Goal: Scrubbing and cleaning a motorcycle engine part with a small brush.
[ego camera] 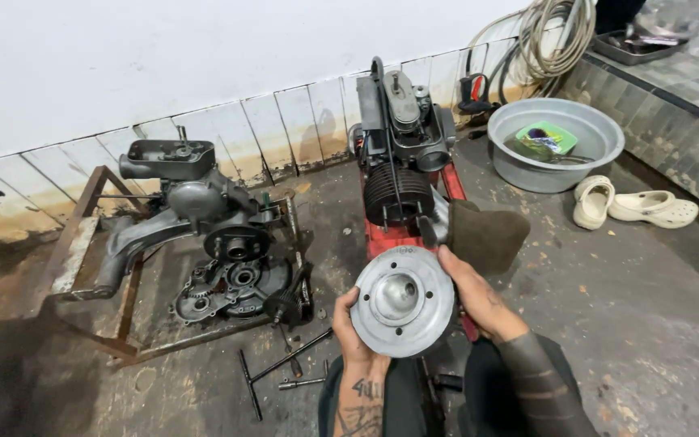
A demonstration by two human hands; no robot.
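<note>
I hold a round grey metal cylinder head (402, 301) up in front of me, its domed inner face toward the camera. My left hand (352, 333) grips its lower left rim. My right hand (471, 293) grips its right rim. Just beyond it an engine (399, 146) with a finned black cylinder sits on a red stand (382, 237). A dark brown cloth (485, 233) lies next to the engine, near my right hand.
A second, partly stripped engine (208, 235) rests in a rusty metal frame (74, 259) at left. A T-handle wrench (273, 374) and small tools lie on the concrete floor. At back right stand a metal basin (556, 146), pale clogs (634, 205) and coiled hose (552, 32).
</note>
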